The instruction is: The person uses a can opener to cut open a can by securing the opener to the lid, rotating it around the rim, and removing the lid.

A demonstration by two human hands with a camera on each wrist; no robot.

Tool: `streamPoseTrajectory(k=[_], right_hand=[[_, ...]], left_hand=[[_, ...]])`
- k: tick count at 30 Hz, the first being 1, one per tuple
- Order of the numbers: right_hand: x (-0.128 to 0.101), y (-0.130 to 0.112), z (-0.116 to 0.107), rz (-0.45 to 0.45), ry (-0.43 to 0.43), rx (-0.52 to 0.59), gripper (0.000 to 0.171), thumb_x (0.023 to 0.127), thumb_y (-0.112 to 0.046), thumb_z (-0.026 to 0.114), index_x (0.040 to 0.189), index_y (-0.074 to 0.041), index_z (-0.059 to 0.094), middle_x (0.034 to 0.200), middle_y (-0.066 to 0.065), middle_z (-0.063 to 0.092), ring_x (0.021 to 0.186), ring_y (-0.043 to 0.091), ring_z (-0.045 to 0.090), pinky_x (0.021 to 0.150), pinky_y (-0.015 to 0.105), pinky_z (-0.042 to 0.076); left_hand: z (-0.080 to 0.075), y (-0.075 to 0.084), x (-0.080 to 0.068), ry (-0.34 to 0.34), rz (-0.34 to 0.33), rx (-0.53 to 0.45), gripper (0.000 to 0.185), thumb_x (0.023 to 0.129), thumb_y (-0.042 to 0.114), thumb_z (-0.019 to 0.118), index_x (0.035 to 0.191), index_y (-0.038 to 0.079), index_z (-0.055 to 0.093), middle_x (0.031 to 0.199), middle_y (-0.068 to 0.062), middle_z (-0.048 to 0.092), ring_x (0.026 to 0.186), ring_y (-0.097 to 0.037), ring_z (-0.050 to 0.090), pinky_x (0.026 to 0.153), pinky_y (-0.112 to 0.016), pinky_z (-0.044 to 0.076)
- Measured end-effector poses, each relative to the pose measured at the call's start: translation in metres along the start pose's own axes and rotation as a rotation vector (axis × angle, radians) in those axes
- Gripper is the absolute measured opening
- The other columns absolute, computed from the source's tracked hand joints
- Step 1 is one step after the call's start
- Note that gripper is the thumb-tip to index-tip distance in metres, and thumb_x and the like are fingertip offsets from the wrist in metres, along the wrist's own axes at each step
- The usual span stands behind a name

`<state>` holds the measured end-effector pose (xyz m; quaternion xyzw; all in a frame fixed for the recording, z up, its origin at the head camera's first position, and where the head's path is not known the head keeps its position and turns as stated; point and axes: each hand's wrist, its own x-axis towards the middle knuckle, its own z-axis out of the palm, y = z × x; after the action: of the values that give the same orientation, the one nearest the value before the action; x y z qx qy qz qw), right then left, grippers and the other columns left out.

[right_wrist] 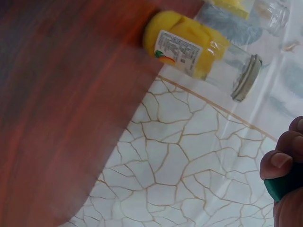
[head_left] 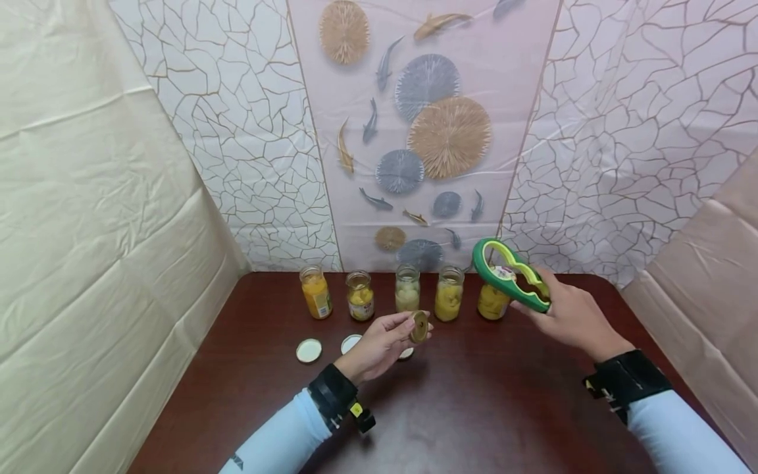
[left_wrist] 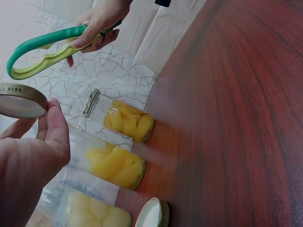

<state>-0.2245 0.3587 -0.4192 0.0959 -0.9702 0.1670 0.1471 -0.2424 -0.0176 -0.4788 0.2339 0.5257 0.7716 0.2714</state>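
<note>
Five glass jars of yellow fruit stand in a row at the back of the table, from the leftmost jar (head_left: 316,292) to the rightmost jar (head_left: 493,299). The rightmost jar (right_wrist: 203,52) has its metal lid on. My left hand (head_left: 414,326) pinches a gold lid (head_left: 419,327) by its edge, raised above the table in front of the middle jars; the lid (left_wrist: 21,100) shows its pale inner side. My right hand (head_left: 547,299) grips a green jar opener (head_left: 510,273) by one end, held in the air over the rightmost jar. The opener (left_wrist: 52,49) touches no jar.
Two loose white-faced lids (head_left: 308,350) (head_left: 351,343) lie on the dark wooden table (head_left: 474,408), and a third lid (head_left: 406,353) is partly hidden under my left hand. Patterned sheets wall in the table at the back and sides.
</note>
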Motion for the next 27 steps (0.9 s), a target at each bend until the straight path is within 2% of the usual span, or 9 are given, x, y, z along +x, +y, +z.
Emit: streamPoseTrajectory(k=[2, 4, 8, 10, 12, 15, 21, 24, 27], right_hand=[[-0.001, 0.001, 0.001, 0.009, -0.017, 0.002, 0.08, 0.095, -0.066, 0.071, 0.145, -0.009, 0.044, 0.1, 0.017, 0.071, 0.081, 0.027, 0.064, 0.064, 0.035, 0.045], [-0.002, 0.002, 0.002, 0.015, -0.025, 0.007, 0.08, 0.095, -0.067, 0.071, 0.144, -0.01, 0.044, 0.1, 0.016, 0.07, 0.082, 0.026, 0.063, 0.064, 0.035, 0.045], [-0.003, 0.002, 0.002, 0.009, -0.012, 0.008, 0.08, 0.094, -0.065, 0.072, 0.145, -0.01, 0.045, 0.102, 0.016, 0.071, 0.082, 0.026, 0.063, 0.065, 0.035, 0.046], [-0.003, 0.002, 0.002, 0.003, -0.004, 0.008, 0.079, 0.094, -0.064, 0.073, 0.144, -0.01, 0.045, 0.1, 0.016, 0.071, 0.081, 0.026, 0.063, 0.064, 0.035, 0.045], [-0.004, 0.002, 0.003, -0.002, 0.002, 0.011, 0.079, 0.094, -0.064, 0.073, 0.145, -0.01, 0.045, 0.1, 0.016, 0.071, 0.081, 0.026, 0.063, 0.064, 0.035, 0.045], [-0.005, 0.002, 0.004, 0.001, 0.006, 0.016, 0.081, 0.095, -0.062, 0.073, 0.148, -0.009, 0.043, 0.105, 0.019, 0.072, 0.085, 0.029, 0.065, 0.066, 0.039, 0.048], [-0.01, 0.004, 0.007, 0.007, 0.019, 0.021, 0.084, 0.095, -0.059, 0.074, 0.151, -0.004, 0.043, 0.116, 0.028, 0.073, 0.094, 0.038, 0.069, 0.074, 0.052, 0.055], [-0.011, 0.003, 0.008, 0.002, 0.025, 0.026, 0.086, 0.095, -0.058, 0.075, 0.152, -0.002, 0.043, 0.118, 0.029, 0.073, 0.096, 0.039, 0.07, 0.075, 0.054, 0.055], [-0.012, 0.003, 0.007, 0.008, 0.027, 0.034, 0.086, 0.095, -0.057, 0.075, 0.153, -0.002, 0.042, 0.118, 0.029, 0.072, 0.097, 0.04, 0.069, 0.075, 0.054, 0.055]], left_hand=[[0.0, 0.001, 0.0, 0.023, -0.005, 0.022, 0.053, 0.115, 0.023, 0.05, 0.157, -0.009, 0.043, 0.132, 0.002, 0.072, 0.123, -0.009, 0.07, 0.121, -0.042, 0.047], [0.002, 0.001, 0.0, 0.057, -0.002, 0.103, 0.051, 0.114, 0.023, 0.053, 0.156, -0.005, 0.048, 0.135, -0.005, 0.073, 0.123, -0.01, 0.07, 0.114, -0.034, 0.052], [0.006, 0.001, 0.006, 0.146, 0.033, 0.418, 0.047, 0.109, 0.029, 0.064, 0.15, 0.007, 0.061, 0.141, -0.013, 0.071, 0.12, -0.014, 0.07, 0.098, -0.024, 0.057], [0.011, 0.001, 0.01, 0.181, 0.053, 0.601, 0.047, 0.106, 0.032, 0.069, 0.148, 0.012, 0.064, 0.138, -0.012, 0.072, 0.116, -0.015, 0.071, 0.094, -0.023, 0.058], [0.016, -0.002, 0.014, 0.188, 0.073, 0.752, 0.048, 0.104, 0.034, 0.072, 0.147, 0.014, 0.066, 0.131, -0.011, 0.072, 0.11, -0.014, 0.07, 0.092, -0.024, 0.058], [0.026, -0.009, 0.022, 0.136, 0.056, 0.957, 0.051, 0.101, 0.037, 0.076, 0.146, 0.015, 0.067, 0.121, -0.009, 0.071, 0.105, -0.013, 0.069, 0.089, -0.021, 0.056], [0.045, -0.025, 0.043, -0.073, -0.053, 1.343, 0.052, 0.094, 0.037, 0.084, 0.141, 0.016, 0.072, 0.119, -0.003, 0.071, 0.098, -0.009, 0.061, 0.081, -0.016, 0.047], [0.049, -0.036, 0.053, -0.122, -0.105, 1.477, 0.05, 0.088, 0.035, 0.09, 0.134, 0.018, 0.076, 0.118, 0.0, 0.072, 0.098, -0.007, 0.061, 0.082, -0.016, 0.048], [0.052, -0.045, 0.062, -0.144, -0.106, 1.592, 0.049, 0.084, 0.035, 0.094, 0.128, 0.019, 0.08, 0.115, 0.001, 0.073, 0.1, -0.009, 0.064, 0.085, -0.018, 0.051]])
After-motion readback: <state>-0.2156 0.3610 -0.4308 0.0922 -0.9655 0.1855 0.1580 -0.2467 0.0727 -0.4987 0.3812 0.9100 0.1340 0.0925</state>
